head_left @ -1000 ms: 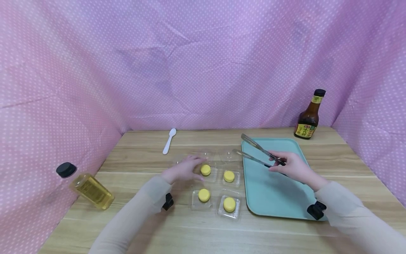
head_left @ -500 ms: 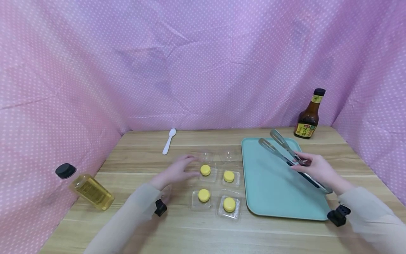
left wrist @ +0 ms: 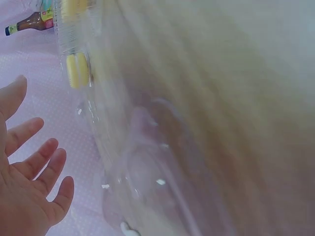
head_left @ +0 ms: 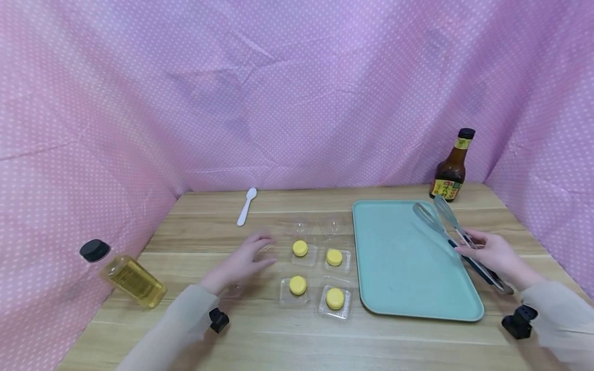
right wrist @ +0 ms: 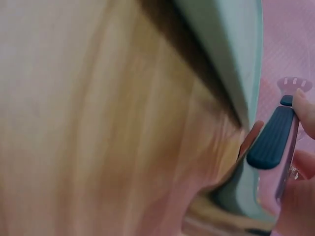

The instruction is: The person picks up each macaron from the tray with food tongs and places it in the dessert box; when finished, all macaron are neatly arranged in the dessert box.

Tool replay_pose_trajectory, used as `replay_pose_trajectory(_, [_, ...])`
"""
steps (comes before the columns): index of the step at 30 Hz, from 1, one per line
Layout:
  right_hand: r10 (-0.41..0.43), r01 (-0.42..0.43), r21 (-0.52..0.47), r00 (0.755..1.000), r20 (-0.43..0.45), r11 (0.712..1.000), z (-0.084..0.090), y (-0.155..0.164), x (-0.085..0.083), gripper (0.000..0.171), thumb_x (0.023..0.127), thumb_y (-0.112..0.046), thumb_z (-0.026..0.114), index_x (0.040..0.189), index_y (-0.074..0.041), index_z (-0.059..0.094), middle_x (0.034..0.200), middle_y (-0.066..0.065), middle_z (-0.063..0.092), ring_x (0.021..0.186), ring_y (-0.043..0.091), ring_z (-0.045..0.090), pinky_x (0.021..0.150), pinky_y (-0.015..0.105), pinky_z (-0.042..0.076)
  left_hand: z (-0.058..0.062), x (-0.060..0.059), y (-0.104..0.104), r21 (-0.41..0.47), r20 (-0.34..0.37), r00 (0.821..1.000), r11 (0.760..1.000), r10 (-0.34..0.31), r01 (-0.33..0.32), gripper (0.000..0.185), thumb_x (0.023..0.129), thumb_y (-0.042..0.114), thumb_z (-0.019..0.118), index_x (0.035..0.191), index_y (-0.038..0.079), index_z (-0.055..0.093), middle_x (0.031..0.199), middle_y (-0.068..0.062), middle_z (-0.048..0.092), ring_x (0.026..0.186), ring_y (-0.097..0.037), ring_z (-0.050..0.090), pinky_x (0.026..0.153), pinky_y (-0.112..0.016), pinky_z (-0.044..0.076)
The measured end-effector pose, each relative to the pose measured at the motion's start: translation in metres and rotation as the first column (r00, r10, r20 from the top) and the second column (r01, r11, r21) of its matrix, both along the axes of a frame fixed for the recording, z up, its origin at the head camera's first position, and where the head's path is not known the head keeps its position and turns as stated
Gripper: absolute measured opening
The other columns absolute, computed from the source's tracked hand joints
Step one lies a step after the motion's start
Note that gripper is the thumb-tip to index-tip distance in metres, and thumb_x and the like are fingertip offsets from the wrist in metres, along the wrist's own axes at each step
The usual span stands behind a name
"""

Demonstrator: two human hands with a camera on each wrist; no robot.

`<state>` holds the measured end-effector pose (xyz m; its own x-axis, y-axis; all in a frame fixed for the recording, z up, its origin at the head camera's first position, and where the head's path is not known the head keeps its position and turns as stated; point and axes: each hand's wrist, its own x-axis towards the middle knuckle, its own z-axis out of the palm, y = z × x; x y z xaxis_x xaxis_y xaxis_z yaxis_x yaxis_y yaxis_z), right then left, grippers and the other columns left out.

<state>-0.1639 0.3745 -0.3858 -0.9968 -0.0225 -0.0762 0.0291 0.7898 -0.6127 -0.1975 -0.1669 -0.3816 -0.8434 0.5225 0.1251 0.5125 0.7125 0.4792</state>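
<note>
From the head, the right hand (head_left: 494, 256) is at the right of the worktop (head_left: 297, 348), its grip pinching a pair of metal tongs (head_left: 429, 217) by the dark-padded handles. The tongs' two arms stand apart and point to the far left, their tips seen against the far right part of a pale green tray (head_left: 413, 257); whether they touch it cannot be told. The left hand (head_left: 238, 262), a little blurred, has its grip spread, fingers apart and holding nothing, to the left of four yellow macarons (head_left: 300, 248). These sit two far and two near, left of the tray, each in a clear plastic container (head_left: 342, 312). A white spoon (head_left: 247, 207) lies at the far left, a bottle of golden liquid (head_left: 136, 281) is at the left edge, and a brown bottle (head_left: 449, 172) stands beyond the tray at the far right. A pink dotted cloth (head_left: 297, 93) hangs behind. From the left wrist, the fingers are lightly bent and well apart from the macarons, with a blurred clear plastic piece (left wrist: 162, 182) nearby. From the right wrist, the thumb and fingers hold the tongs' handle, its rounded metal end free and the tray's edge beyond.
</note>
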Motion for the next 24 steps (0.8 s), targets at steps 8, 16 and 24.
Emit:
replay_pose_trajectory(8, [-0.042, 0.046, -0.050, 0.997, 0.070, 0.998, -0.009, 0.018, 0.002, 0.078, 0.093, -0.033, 0.059, 0.141, 0.014, 0.020, 0.134, 0.048, 0.025, 0.121, 0.059, 0.031, 0.095, 0.061, 0.037, -0.006, 0.012, -0.020, 0.006, -0.009, 0.999, 0.999, 0.034, -0.034, 0.045, 0.087, 0.021, 0.068, 0.125, -0.001, 0.057, 0.130, -0.017, 0.052, 0.123, -0.033, 0.048, 0.104, -0.050, 0.040])
replay_pose_trajectory(16, [-0.064, 0.068, -0.033, 0.993, 0.104, 0.997, -0.012, 0.024, 0.001, 0.080, 0.094, -0.038, 0.055, 0.141, 0.015, 0.018, 0.134, 0.049, 0.022, 0.121, 0.056, 0.030, 0.093, 0.061, 0.036, -0.010, 0.025, -0.037, 0.029, -0.053, 0.997, 0.998, 0.059, -0.058, 0.041, 0.086, 0.018, 0.070, 0.120, -0.001, 0.061, 0.126, -0.018, 0.055, 0.118, -0.032, 0.052, 0.095, -0.047, 0.048])
replay_pose_trajectory(24, [-0.101, 0.103, -0.018, 0.991, 0.088, 0.995, -0.011, 0.029, 0.003, 0.077, 0.095, -0.035, 0.053, 0.136, 0.021, 0.020, 0.131, 0.048, 0.026, 0.118, 0.060, 0.033, 0.093, 0.063, 0.036, -0.012, 0.036, -0.054, 0.036, -0.027, 0.991, 0.990, 0.134, -0.133, 0.044, 0.087, 0.020, 0.068, 0.123, -0.002, 0.058, 0.126, -0.016, 0.054, 0.118, -0.035, 0.052, 0.100, -0.053, 0.042])
